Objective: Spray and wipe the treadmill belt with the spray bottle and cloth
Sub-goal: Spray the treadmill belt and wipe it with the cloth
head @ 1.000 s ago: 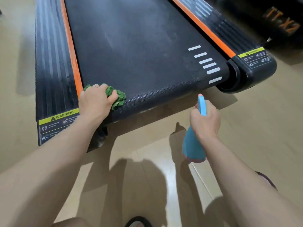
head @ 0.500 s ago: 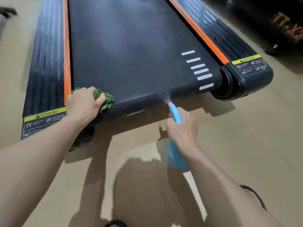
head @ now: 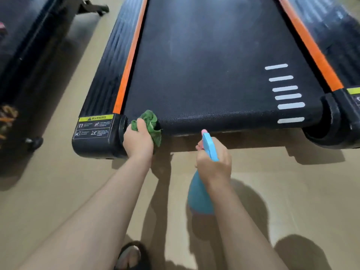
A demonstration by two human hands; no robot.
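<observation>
The black treadmill belt fills the upper middle of the view, with orange strips along both sides and white bars near its right end. My left hand grips a bunched green cloth pressed against the belt's rear edge at its left corner. My right hand holds a blue spray bottle by its neck, just below the belt's rear edge. The bottle's pink-tipped nozzle points up toward the belt.
A black end cap with a yellow warning label sits left of the cloth. The right end cap is at the frame's right side. Another dark machine stands on the left. Beige floor lies below, with my sandalled foot.
The view has shifted, so the treadmill sits further right. My left hand slid the cloth off the belt top onto the rear edge. The spray mist seen half a second ago is gone.
</observation>
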